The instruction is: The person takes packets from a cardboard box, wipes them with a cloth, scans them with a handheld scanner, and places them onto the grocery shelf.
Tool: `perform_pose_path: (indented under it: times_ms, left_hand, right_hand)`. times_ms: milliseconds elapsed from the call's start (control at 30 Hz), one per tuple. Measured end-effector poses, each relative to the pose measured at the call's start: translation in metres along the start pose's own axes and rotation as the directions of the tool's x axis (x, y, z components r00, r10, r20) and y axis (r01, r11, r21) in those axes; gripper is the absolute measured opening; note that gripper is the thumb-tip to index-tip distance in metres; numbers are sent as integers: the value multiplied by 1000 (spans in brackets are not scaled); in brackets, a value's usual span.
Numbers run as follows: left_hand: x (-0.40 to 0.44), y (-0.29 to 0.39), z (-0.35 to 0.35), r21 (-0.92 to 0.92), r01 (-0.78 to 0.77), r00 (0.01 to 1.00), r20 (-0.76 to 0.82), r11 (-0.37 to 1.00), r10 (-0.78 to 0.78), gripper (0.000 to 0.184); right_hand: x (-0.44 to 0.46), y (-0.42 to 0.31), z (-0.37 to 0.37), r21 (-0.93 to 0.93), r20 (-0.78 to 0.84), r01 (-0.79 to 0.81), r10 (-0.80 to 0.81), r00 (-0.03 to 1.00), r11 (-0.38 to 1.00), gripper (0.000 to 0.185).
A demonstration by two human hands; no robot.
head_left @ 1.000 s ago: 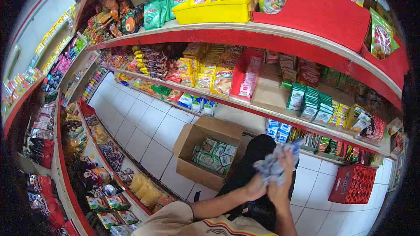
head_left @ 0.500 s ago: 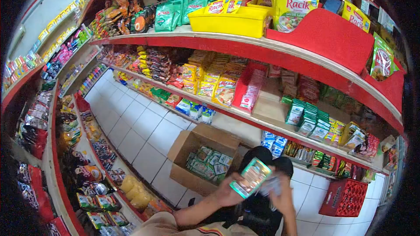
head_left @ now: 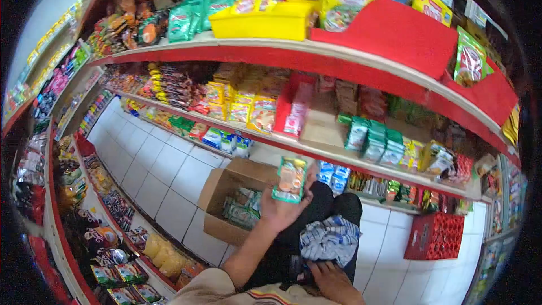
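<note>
My left hand (head_left: 279, 213) is closed around a green-edged seasoning sachet (head_left: 291, 179) with a food picture on its front. It holds the sachet upright, between the cardboard box and the shelf. On my dark-trousered lap lies a crumpled blue-and-white checked cloth (head_left: 330, 240). Just below the cloth, my right hand (head_left: 334, 283) rests flat near my waist with fingers stretched out, holding nothing visible. Similar green-and-white sachets (head_left: 243, 206) lie loose in the open cardboard box (head_left: 217, 229) on the floor to the left.
Ahead, the red-edged shelf (head_left: 254, 56) carries a yellow bin (head_left: 262, 21) and a red display box (head_left: 389, 39). Green sachets (head_left: 372, 141) stand in rows on the middle shelf. A red crate (head_left: 435, 236) sits on the tiles at right. Another stocked shelf runs along the left.
My left hand has raised the sachet up and left, towards the shelf. My right hand has let go of the cloth, now on my lap, and moved down. The view has shifted.
</note>
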State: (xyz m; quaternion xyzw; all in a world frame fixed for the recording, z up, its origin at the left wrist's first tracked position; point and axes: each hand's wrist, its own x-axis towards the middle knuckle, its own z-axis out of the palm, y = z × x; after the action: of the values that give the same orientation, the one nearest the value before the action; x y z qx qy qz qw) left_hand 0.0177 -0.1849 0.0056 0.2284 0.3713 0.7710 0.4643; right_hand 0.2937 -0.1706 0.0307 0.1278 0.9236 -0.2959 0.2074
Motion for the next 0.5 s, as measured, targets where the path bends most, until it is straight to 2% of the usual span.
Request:
perform_pose_path:
  times_ms: [33,67,100,133,167,233,267,333,367,400,500]
  left_hand:
    - [-2,20,18,-698,85,996,66,711,-55,76]
    - [-1,24,25,181,-45,999,31,983,40,79]
    - [1,27,29,-330,31,998,59,943,-11,78]
    - [4,28,30,-753,93,995,92,652,-36,76]
    - [7,26,29,-731,75,997,67,678,-38,73]
    - [9,23,31,-709,66,998,44,702,-49,69]
    - [10,26,35,-689,43,999,34,723,-26,68]
    - [9,30,43,-645,-1,1000,21,764,18,65]
    - [11,30,46,-644,8,999,29,765,14,65]
    - [12,30,48,-609,5,999,36,793,22,66]
    - [10,25,50,-540,4,999,46,842,24,68]
  right_hand:
    - [2,17,20,-52,-85,113,-118,989,992,82]
    - [2,3,2,-4,-61,57,-58,996,998,79]
    - [-1,-6,-7,28,-99,53,-50,994,998,77]
    - [-2,-9,-14,50,-140,52,-45,989,997,75]
    - [-1,-11,-21,58,-126,31,-24,992,998,75]
    - [3,-14,-32,425,-133,-32,98,986,905,69]
    - [4,-17,-37,432,-133,-39,106,985,901,69]
    - [0,-27,-47,665,-435,135,234,869,734,60]
    - [0,-31,-55,742,-481,238,250,841,627,50]
    - [3,-30,-51,743,-483,239,254,838,625,50]
    - [13,-29,-42,857,-463,317,337,820,406,36]
